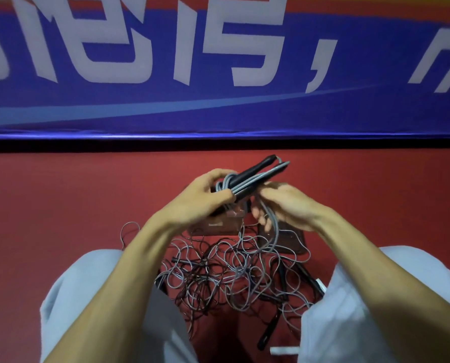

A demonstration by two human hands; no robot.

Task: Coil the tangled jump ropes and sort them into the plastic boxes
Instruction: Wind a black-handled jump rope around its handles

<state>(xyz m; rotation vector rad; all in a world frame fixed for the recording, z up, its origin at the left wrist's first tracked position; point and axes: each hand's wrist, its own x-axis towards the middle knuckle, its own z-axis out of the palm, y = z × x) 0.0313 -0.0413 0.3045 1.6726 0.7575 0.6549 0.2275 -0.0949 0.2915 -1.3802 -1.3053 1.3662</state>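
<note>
Gripping a pair of black handles (pixel 258 171) together with a grey rope coil (pixel 225 183), the left hand (pixel 205 203) is curling its fingers and thumb round the bundle, raised above the red floor (pixel 61 205), with the handle tips pointing up and away to the right. The right hand (pixel 286 205) is sitting just beside it, its fingers loosely bent round a grey strand (pixel 272 226) that is hanging down from the bundle toward the floor; how firmly it is pinching that strand cannot be told through the blur. Below the hands and between the person's knees, a tangled pile (pixel 231 273) of thin grey and dark ropes is lying spread on the floor, with a loose black handle (pixel 268 331) sticking out at its near right edge. A clear plastic box (pixel 216 226) is standing on the floor directly under the left hand, partly hidden by the wrist, and a second box (pixel 294 242) is showing just to its right, under the right hand; what they are holding cannot be made out. Pale grey trousers (pixel 82 284) are framing the pile on both sides, and a blue banner (pixel 218 106) with large white characters is running along the far wall.
</note>
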